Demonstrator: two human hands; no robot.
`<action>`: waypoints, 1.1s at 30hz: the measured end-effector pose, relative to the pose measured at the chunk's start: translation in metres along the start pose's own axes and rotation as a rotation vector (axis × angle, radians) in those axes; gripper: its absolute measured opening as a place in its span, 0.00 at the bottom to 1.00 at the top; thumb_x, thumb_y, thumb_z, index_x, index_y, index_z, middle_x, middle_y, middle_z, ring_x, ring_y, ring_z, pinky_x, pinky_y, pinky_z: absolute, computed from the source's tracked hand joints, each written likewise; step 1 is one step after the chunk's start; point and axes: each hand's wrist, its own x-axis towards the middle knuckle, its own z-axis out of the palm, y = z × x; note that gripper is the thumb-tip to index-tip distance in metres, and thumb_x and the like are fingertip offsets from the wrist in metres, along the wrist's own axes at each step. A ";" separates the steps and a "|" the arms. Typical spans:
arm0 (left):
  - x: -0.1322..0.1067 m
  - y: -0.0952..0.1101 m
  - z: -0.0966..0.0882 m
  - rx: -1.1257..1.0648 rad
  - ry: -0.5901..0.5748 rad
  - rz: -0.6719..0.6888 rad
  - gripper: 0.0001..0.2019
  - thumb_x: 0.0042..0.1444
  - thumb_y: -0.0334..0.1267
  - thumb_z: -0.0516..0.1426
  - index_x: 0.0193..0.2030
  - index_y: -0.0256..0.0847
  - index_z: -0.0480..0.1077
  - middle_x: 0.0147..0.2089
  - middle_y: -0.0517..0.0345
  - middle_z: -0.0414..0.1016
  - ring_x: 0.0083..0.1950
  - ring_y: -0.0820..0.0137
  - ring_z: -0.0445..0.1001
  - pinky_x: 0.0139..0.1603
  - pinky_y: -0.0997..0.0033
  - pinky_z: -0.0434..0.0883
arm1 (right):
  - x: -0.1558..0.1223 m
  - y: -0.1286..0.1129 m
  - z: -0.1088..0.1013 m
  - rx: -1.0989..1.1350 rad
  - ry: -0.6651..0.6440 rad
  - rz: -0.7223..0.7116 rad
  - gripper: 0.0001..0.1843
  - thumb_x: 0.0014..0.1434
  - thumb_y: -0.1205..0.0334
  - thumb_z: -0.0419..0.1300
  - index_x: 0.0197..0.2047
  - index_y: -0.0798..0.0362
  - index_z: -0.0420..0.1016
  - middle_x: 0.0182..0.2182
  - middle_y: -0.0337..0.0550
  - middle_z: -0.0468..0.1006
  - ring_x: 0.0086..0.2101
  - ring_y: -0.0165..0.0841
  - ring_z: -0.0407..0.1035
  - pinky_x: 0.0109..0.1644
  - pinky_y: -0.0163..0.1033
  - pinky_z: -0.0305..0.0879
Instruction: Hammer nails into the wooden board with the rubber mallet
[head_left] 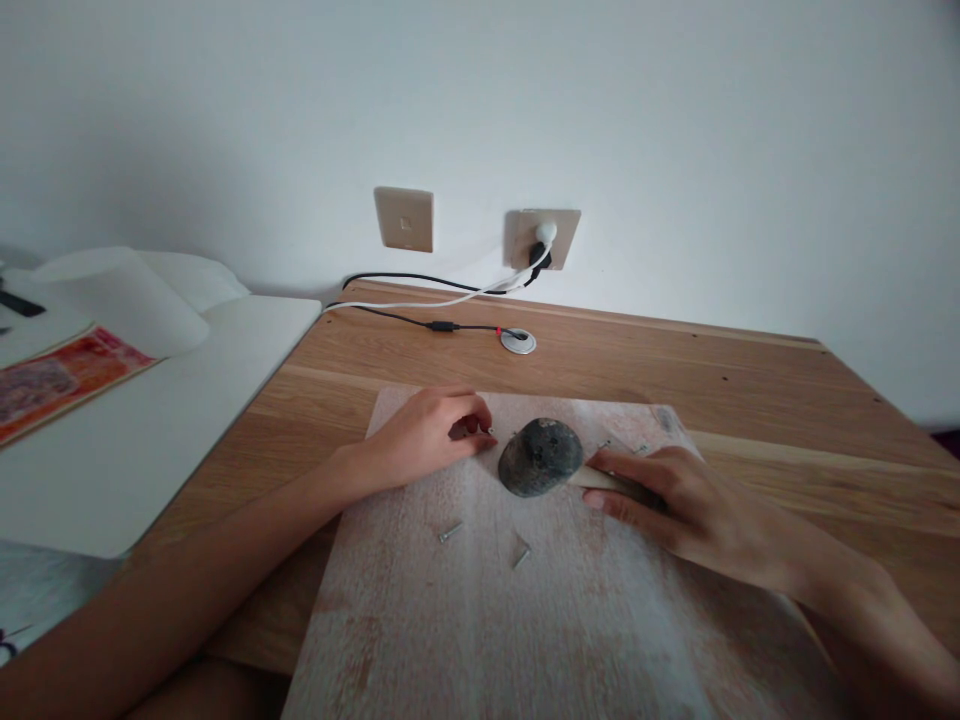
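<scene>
My right hand (660, 495) is wrapped around the pale handle of a rubber mallet (541, 455). The mallet's dark, worn head is over the upper middle of a whitish, wood-patterned board (420, 620). Just left of the head, my left hand (442, 425) is pinched at the fingertips on what looks like a small metal screw (491, 431), mostly hidden by the fingers. Nearer to me, two loose screws, one on the left (450, 532) and one on the right (522, 553), lie on the board. More small metal pieces (639, 449) lie beyond my right hand.
Beneath the board is a wooden desk (615, 365) against a white wall. At its back are cables (442, 326), a round cable grommet (518, 342) and a socket with plugs (546, 235). A white table (195, 420) on the left bears a red-orange printed item (75, 375).
</scene>
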 end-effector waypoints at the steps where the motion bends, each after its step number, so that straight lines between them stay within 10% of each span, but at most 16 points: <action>1: 0.000 0.000 0.000 0.002 0.001 0.004 0.05 0.59 0.29 0.69 0.37 0.39 0.78 0.36 0.60 0.79 0.34 0.72 0.76 0.37 0.71 0.70 | 0.000 0.000 0.000 0.005 -0.015 0.011 0.24 0.77 0.38 0.49 0.55 0.43 0.78 0.37 0.40 0.82 0.41 0.39 0.79 0.47 0.46 0.69; 33: 0.002 0.004 -0.002 -0.022 -0.060 -0.080 0.04 0.58 0.30 0.69 0.40 0.38 0.81 0.36 0.58 0.81 0.36 0.70 0.78 0.40 0.70 0.71 | 0.001 0.004 0.001 0.010 0.029 -0.064 0.20 0.77 0.41 0.52 0.49 0.45 0.79 0.33 0.38 0.79 0.37 0.35 0.77 0.42 0.42 0.67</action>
